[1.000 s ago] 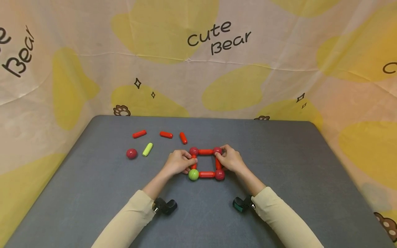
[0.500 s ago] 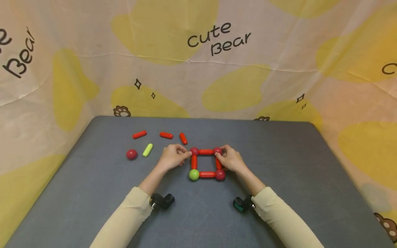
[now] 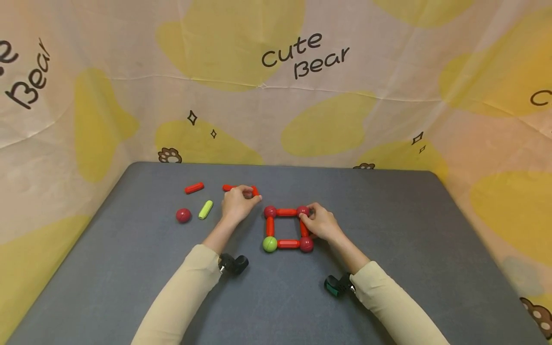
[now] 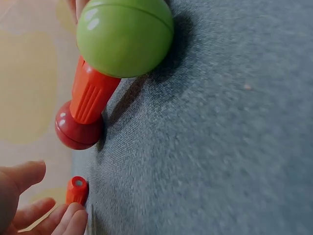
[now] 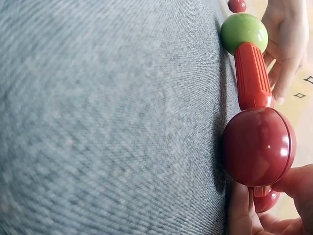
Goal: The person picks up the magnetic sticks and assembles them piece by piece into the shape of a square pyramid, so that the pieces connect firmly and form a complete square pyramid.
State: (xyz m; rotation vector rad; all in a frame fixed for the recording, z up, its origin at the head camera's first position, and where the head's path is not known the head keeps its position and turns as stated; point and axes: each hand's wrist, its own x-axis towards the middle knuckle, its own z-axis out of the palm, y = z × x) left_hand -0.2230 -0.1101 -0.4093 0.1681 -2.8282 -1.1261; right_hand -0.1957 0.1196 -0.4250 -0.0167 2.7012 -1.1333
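Observation:
A square of red rods [image 3: 288,244] joined by balls lies on the table, with one green ball [image 3: 270,244] at its near left corner and dark red balls [image 3: 306,244] at the others. My right hand [image 3: 321,221] grips the square's right-hand rod [image 5: 261,191], thumb on one side and fingers on the other. Beyond the square, my left hand [image 3: 239,203] is at a loose red rod [image 3: 255,191]. In the left wrist view its fingertips [image 4: 76,220] are close against that loose rod, while the thumb stands apart. Contact is hard to judge.
Left of my left hand lie a yellow-green rod [image 3: 205,210] and a dark red ball [image 3: 183,215]. Farther back are a red rod [image 3: 194,188] and another red rod [image 3: 227,188], partly covered by the hand. A printed cloth [image 3: 276,120] hangs behind the grey table [image 3: 388,215].
My left hand has let go of the square's left side, passed its far left ball and moved away to the loose red rod. My right hand stays on the square.

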